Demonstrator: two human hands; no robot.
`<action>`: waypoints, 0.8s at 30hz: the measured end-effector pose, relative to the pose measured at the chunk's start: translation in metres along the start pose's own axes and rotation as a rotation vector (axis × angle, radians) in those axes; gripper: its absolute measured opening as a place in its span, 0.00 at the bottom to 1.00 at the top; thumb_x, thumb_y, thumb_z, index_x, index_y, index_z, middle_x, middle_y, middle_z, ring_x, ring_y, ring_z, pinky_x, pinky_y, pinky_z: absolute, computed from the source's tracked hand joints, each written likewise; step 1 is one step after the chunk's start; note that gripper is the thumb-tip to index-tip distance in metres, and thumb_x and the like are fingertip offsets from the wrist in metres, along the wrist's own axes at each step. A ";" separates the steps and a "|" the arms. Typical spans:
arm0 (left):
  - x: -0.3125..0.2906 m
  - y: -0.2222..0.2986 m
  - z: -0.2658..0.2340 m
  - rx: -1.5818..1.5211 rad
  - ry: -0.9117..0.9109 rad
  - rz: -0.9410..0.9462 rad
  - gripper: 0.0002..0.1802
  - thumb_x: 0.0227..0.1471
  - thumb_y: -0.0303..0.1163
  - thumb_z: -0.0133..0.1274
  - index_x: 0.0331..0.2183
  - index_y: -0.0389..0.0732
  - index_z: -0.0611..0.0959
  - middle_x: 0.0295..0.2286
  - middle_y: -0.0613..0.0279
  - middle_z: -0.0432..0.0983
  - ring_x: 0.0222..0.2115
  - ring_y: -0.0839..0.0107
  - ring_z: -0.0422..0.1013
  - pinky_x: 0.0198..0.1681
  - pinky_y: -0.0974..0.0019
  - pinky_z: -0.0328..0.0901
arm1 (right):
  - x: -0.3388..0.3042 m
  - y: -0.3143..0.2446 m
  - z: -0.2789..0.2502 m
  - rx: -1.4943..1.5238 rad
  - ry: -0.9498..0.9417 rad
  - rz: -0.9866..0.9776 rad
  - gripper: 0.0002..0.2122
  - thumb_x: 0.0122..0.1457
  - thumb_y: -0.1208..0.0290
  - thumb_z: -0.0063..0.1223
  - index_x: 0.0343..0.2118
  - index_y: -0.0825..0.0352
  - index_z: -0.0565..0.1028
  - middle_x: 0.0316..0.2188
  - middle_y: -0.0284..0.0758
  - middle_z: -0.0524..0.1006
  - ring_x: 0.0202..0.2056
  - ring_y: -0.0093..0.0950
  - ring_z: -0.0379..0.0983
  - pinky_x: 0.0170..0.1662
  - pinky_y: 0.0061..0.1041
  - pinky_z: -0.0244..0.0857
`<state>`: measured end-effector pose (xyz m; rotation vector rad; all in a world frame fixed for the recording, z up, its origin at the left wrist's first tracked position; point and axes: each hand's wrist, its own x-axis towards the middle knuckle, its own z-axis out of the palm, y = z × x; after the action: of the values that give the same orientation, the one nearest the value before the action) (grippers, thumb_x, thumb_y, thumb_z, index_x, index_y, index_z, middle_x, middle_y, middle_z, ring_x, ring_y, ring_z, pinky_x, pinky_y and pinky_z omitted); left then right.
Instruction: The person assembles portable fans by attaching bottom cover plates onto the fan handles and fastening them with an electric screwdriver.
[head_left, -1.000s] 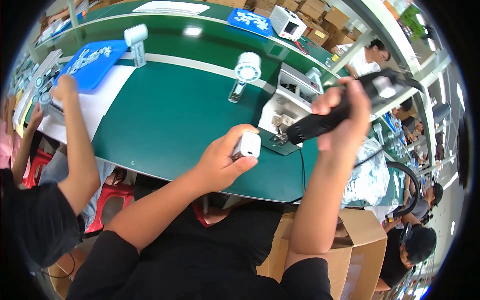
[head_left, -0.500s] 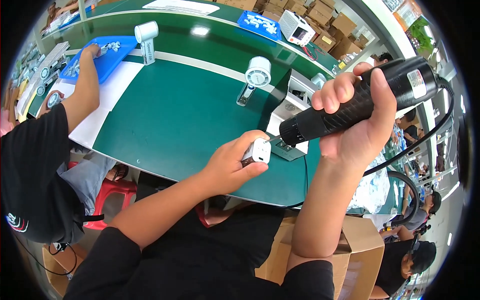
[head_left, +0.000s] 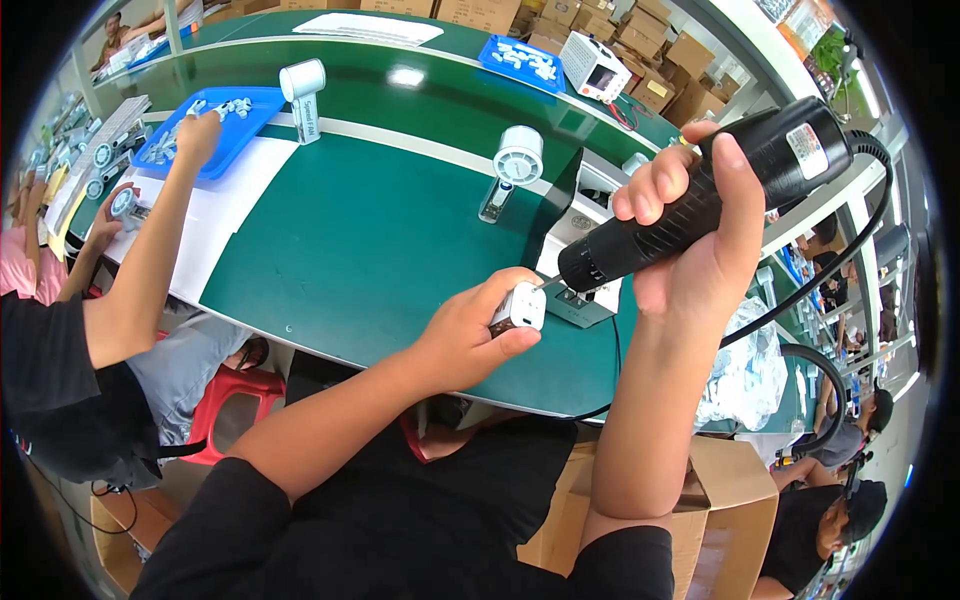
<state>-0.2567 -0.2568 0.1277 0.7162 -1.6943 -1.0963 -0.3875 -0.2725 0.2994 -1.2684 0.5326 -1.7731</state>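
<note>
A black electric screwdriver (head_left: 690, 205) is gripped in my right hand (head_left: 700, 240), tilted so its thin bit points down and left. The bit's tip meets the end face of a small white housing (head_left: 522, 306). My left hand (head_left: 468, 335) wraps round that housing, thumb and fingers on its sides, with the end bearing a small slot turned up toward me. Most of the housing is hidden in my palm. Behind my hands a handheld fan (head_left: 518, 160) stands with its handle opened up. A grey and black box-like device (head_left: 580, 255) is just beyond the bit.
Another fan (head_left: 303, 95) stands at the bench's back left. A co-worker's hand (head_left: 198, 135) is over a blue tray (head_left: 245, 125) of small parts. A second blue tray (head_left: 520, 62) and a white instrument (head_left: 594, 68) are on the shelf. Plastic bags (head_left: 745, 370) lie at right.
My hands keep almost the same pose, with the screwdriver's bit at the housing. The view has shifted slightly. The co-worker's arm at the left has moved over the tray.
</note>
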 end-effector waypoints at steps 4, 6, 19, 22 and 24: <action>0.000 -0.001 0.000 -0.008 -0.004 0.007 0.28 0.51 0.47 0.53 0.50 0.45 0.66 0.32 0.58 0.71 0.31 0.65 0.69 0.35 0.65 0.64 | 0.000 0.000 -0.004 0.039 -0.016 0.002 0.10 0.54 0.69 0.52 0.31 0.72 0.68 0.14 0.36 0.69 0.15 0.27 0.66 0.21 0.26 0.64; 0.001 -0.002 0.000 -0.011 -0.006 0.014 0.29 0.52 0.47 0.52 0.50 0.45 0.66 0.32 0.58 0.71 0.31 0.65 0.69 0.35 0.65 0.64 | 0.000 0.001 -0.006 0.055 -0.044 0.008 0.11 0.54 0.68 0.51 0.31 0.72 0.68 0.15 0.36 0.69 0.15 0.27 0.67 0.21 0.27 0.64; 0.001 0.003 -0.054 0.180 0.033 0.204 0.23 0.47 0.41 0.53 0.45 0.42 0.70 0.29 0.57 0.71 0.29 0.62 0.69 0.33 0.64 0.64 | -0.015 -0.022 -0.033 0.104 -0.239 -0.147 0.21 0.59 0.58 0.43 0.47 0.71 0.64 0.22 0.33 0.66 0.21 0.24 0.63 0.29 0.25 0.60; 0.007 0.016 -0.128 0.710 0.068 0.248 0.25 0.43 0.51 0.57 0.38 0.44 0.73 0.27 0.54 0.74 0.32 0.53 0.72 0.33 0.56 0.66 | -0.030 -0.025 -0.052 0.005 -0.219 -0.104 0.22 0.60 0.56 0.43 0.49 0.71 0.60 0.23 0.31 0.63 0.20 0.21 0.60 0.27 0.22 0.56; 0.009 0.020 -0.179 1.095 -0.022 0.035 0.29 0.40 0.56 0.58 0.38 0.45 0.74 0.26 0.54 0.75 0.32 0.54 0.73 0.33 0.54 0.66 | -0.035 -0.004 -0.063 0.042 -0.235 0.050 0.21 0.60 0.58 0.43 0.48 0.71 0.61 0.23 0.33 0.64 0.20 0.22 0.61 0.26 0.22 0.59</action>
<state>-0.0932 -0.3170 0.1738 1.3133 -2.2690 -0.0463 -0.4433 -0.2495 0.2589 -1.3991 0.3881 -1.5596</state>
